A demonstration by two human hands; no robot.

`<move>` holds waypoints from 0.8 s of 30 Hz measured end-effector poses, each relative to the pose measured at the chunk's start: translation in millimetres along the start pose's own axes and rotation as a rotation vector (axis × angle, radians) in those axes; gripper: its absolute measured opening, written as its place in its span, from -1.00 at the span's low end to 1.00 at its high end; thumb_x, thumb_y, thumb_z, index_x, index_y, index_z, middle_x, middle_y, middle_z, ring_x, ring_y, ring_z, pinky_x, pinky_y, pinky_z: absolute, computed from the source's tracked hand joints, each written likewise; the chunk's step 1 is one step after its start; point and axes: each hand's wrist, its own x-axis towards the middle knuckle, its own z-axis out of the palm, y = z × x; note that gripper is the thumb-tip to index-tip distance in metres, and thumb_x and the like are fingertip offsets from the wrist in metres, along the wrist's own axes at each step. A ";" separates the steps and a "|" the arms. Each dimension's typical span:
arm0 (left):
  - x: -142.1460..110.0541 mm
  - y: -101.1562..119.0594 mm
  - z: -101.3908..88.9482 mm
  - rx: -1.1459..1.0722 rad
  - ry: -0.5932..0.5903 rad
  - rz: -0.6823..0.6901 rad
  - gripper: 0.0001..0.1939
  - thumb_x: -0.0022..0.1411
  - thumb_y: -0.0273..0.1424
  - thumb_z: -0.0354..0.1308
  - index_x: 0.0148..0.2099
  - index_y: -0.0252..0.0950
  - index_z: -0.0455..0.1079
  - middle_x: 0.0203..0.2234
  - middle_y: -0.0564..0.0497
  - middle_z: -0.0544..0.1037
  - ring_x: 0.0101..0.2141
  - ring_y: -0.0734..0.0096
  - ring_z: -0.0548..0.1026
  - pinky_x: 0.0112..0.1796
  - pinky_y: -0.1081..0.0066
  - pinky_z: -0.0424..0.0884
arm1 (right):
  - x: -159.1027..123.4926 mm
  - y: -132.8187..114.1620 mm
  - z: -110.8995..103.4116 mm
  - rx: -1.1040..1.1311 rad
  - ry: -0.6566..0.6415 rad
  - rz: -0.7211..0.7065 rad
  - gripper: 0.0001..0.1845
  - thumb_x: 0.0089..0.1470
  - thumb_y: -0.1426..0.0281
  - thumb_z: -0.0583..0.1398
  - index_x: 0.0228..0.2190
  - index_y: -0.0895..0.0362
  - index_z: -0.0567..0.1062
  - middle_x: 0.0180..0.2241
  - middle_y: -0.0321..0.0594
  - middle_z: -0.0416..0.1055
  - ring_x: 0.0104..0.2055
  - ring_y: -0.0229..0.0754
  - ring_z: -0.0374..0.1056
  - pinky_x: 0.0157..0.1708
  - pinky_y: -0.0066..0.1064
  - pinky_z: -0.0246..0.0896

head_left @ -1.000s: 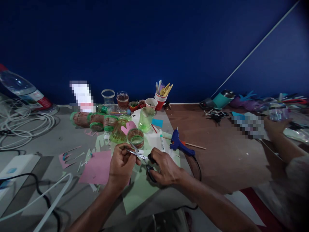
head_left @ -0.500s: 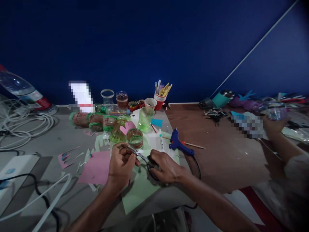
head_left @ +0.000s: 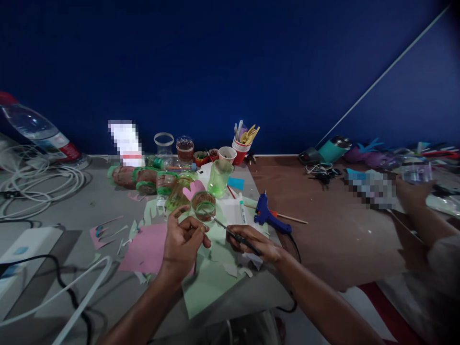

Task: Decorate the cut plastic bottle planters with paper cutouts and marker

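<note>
My right hand (head_left: 253, 242) is closed around a pair of scissors (head_left: 235, 235), seen nearly edge-on, the blades aimed up and left. To its left, my left hand (head_left: 185, 239) has thumb and fingers pinched together; whatever small thing they may hold cannot be made out. Just beyond the fingertips stands a cut clear bottle ring (head_left: 203, 207) with brown and green on it. A pink paper heart (head_left: 193, 190) leans behind that ring. Beneath my hands lie a light green sheet (head_left: 204, 287) and a pink sheet (head_left: 143, 251), with paper scraps (head_left: 232, 270) by my right wrist.
A blue glue gun (head_left: 268, 215) and a marker (head_left: 242, 211) lie to the right. Decorated bottle pieces (head_left: 145, 178), a green cut bottle (head_left: 219, 177) and red cups (head_left: 240, 148) stand behind. Cables (head_left: 46, 182) fill the left. At far right, another person's hand (head_left: 413, 191) holds a clear container.
The scissors have turned in my right hand from lying flat to edge-on, and the blades have drawn away from my left fingers. The view has shifted slightly.
</note>
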 end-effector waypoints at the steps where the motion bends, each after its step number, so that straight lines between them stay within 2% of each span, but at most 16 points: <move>1: 1.0 0.5 -0.1 -0.011 -0.004 -0.006 -0.50 0.00 -0.44 0.21 -0.06 -0.17 0.03 -0.60 0.27 0.40 -0.70 0.52 0.41 -0.58 0.45 0.36 | 0.5 -1.1 0.9 -0.031 0.001 0.020 -0.61 0.01 0.06 0.11 -0.52 0.14 0.19 -0.53 -0.36 0.05 -0.51 -0.34 -0.05 -0.53 -0.47 -0.13; 6: 5.7 0.0 -0.4 -0.040 -0.029 -0.038 -0.54 -0.02 -0.43 0.23 -0.12 -0.19 0.08 -0.59 0.25 0.41 -0.67 0.52 0.41 -0.54 0.45 0.33 | 2.7 -2.6 4.4 -0.084 0.044 0.055 -0.69 0.00 0.19 0.12 -0.54 0.14 0.17 -0.53 -0.37 0.06 -0.49 -0.34 -0.04 -0.50 -0.48 -0.11; 9: 7.2 -3.6 -1.3 -0.034 -0.054 -0.059 -0.65 -0.04 -0.44 0.24 -0.22 -0.23 0.17 -0.56 0.21 0.43 -0.65 0.53 0.42 -0.51 0.45 0.32 | 2.2 0.0 2.9 -0.002 0.058 0.038 -0.60 0.03 0.07 0.10 -0.53 0.13 0.17 -0.55 -0.38 0.04 -0.52 -0.35 -0.07 -0.53 -0.47 -0.14; 12: 7.7 -6.3 -2.7 0.019 -0.079 -0.084 -0.82 -0.03 -0.45 0.23 -0.37 -0.30 0.26 -0.56 0.16 0.44 -0.62 0.57 0.42 -0.49 0.47 0.30 | 1.7 2.9 1.4 0.058 0.044 0.035 -0.49 -0.04 -0.07 0.12 -0.51 0.14 0.18 -0.55 -0.38 0.04 -0.53 -0.35 -0.07 -0.54 -0.47 -0.15; 15: 7.5 -6.5 -3.9 0.055 -0.065 -0.084 -0.89 -0.02 -0.45 0.22 -0.40 -0.32 0.33 -0.60 0.13 0.44 -0.59 0.57 0.40 -0.47 0.49 0.29 | 1.9 2.7 2.1 0.081 0.046 0.033 -0.46 -0.08 -0.10 0.13 -0.51 0.14 0.18 -0.55 -0.38 0.04 -0.52 -0.35 -0.06 -0.54 -0.47 -0.16; 19: 7.2 -5.6 -4.8 0.049 -0.042 -0.094 -0.85 0.00 -0.42 0.22 -0.33 -0.33 0.35 -0.62 0.13 0.45 -0.58 0.55 0.42 -0.46 0.48 0.31 | 3.2 -1.6 5.1 0.042 0.059 0.080 -0.63 -0.01 0.12 0.12 -0.54 0.13 0.15 -0.57 -0.40 0.02 -0.53 -0.36 -0.09 -0.54 -0.48 -0.17; 24: 7.4 -6.8 -4.1 -0.008 0.010 -0.074 -0.72 -0.01 -0.45 0.24 -0.26 -0.26 0.20 -0.57 0.22 0.41 -0.65 0.56 0.42 -0.53 0.48 0.33 | 5.1 -1.5 9.0 -0.177 0.094 0.058 -0.84 -0.11 0.37 0.08 -0.55 0.12 0.13 -0.53 -0.38 0.07 -0.49 -0.33 -0.03 -0.48 -0.47 -0.10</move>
